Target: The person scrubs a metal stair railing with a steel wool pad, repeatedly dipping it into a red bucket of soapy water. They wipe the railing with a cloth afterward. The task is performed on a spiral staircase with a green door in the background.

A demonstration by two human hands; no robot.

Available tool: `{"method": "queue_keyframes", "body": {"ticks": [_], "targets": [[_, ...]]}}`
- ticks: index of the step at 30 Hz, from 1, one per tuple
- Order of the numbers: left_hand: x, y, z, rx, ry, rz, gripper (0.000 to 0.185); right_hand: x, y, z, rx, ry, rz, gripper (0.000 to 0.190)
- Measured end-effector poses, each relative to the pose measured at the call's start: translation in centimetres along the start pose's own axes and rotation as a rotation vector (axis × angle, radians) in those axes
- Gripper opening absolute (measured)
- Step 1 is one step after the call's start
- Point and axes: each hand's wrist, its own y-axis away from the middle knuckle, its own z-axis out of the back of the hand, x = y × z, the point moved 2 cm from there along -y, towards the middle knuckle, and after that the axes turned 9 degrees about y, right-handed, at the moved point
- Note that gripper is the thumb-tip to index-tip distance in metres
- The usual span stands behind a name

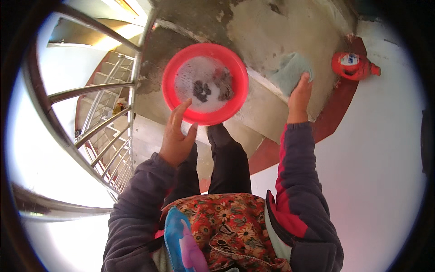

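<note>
My right hand (300, 98) grips a grey-green cloth (291, 73), which lies spread against the concrete step to the right of the basin. A red plastic basin (239, 81) stands before me, holding cloudy, sudsy water (195, 69). A dark patch (201, 91) shows in the middle of the water, and a brownish one (224, 85) shows near its right side; what they are is unclear. My left hand (178, 132) is at the basin's near rim, fingers apart and holding nothing. Whether its fingertips touch the rim cannot be told.
A red plastic bottle (355, 66) with a handle and label lies at the right, by the dark-red skirting (331, 124) and white wall (367, 163). Metal stair railings (91, 89) run along the left. Concrete steps (265, 112) surround the basin, and my legs (227, 163) are close below it.
</note>
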Motion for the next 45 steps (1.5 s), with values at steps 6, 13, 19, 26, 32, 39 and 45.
{"method": "queue_keyframes", "body": {"ticks": [6, 13, 19, 26, 32, 39, 45], "targets": [[-10.5, 0.4, 7.2, -0.13, -0.296, -0.445, 0.062, 3.6, 6.4, -11.8, 0.514, 0.589, 0.165, 0.058], [-25.9, 6.3, 20.7, -0.73, -0.953, -0.852, 0.07, 20.8, 13.1, -21.2, 0.576, -0.19, 0.093, 0.055], [-29.6, 3.0, 28.9, -0.713, -0.725, -0.208, 0.097, 38.0, 17.3, -27.7, 0.791, -0.568, 0.482, 0.052], [-29.4, 2.8, 31.1, -0.671, -0.717, -0.18, 0.078, 49.1, 27.9, -39.0, 0.291, 0.235, 1.657, 0.04], [-28.9, 3.9, 31.3, -0.67, -0.715, -0.179, 0.081, 53.6, 25.8, -42.6, 0.407, 0.627, 1.867, 0.028], [-28.4, 4.7, 31.1, -0.677, -0.686, -0.192, 0.083, 61.6, 22.3, -41.8, -0.013, 0.82, 1.635, 0.028], [-28.0, 4.7, 30.5, -0.71, -0.667, -0.197, 0.078, 48.9, 28.8, -39.0, 0.448, 0.493, 1.95, 0.025]]}}
